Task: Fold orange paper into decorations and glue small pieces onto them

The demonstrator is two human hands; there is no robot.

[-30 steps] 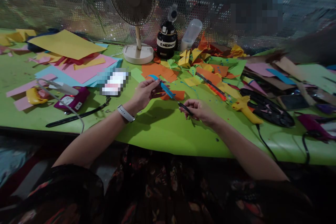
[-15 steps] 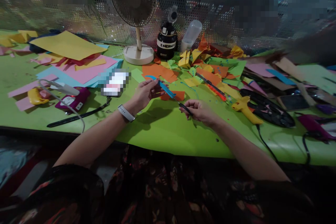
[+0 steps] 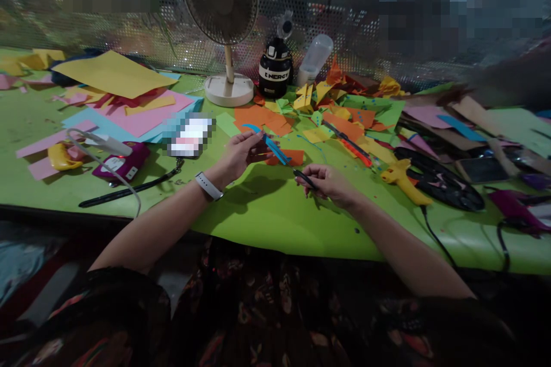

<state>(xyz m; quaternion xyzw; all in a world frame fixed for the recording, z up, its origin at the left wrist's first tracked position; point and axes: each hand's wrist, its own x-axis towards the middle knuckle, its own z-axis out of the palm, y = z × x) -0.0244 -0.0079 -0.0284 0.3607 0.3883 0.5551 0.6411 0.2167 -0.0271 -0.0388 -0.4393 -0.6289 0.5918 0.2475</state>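
My left hand (image 3: 239,156), with a white band on its wrist, pinches a folded blue paper strip (image 3: 278,151) that slants down to the right above the table. My right hand (image 3: 330,183) is closed around black-handled scissors (image 3: 305,179). Their tip points up and left toward the strip's lower end, with a small gap between; the blades are hard to make out. Beneath the strip's end lies an orange paper piece (image 3: 295,156) on the green tabletop (image 3: 275,218).
A white fan (image 3: 229,90), black bottle (image 3: 275,71) and heaped paper scraps (image 3: 322,94) stand behind. At left are a phone (image 3: 191,136), purple device (image 3: 123,163) and paper sheets (image 3: 116,74). A yellow glue gun (image 3: 402,178) and black tray (image 3: 443,180) lie right.
The scissors have come slightly away from the blue strip's lower end, where the blades touched or overlapped it before. Both hands stay nearly in place; the view has shifted a little.
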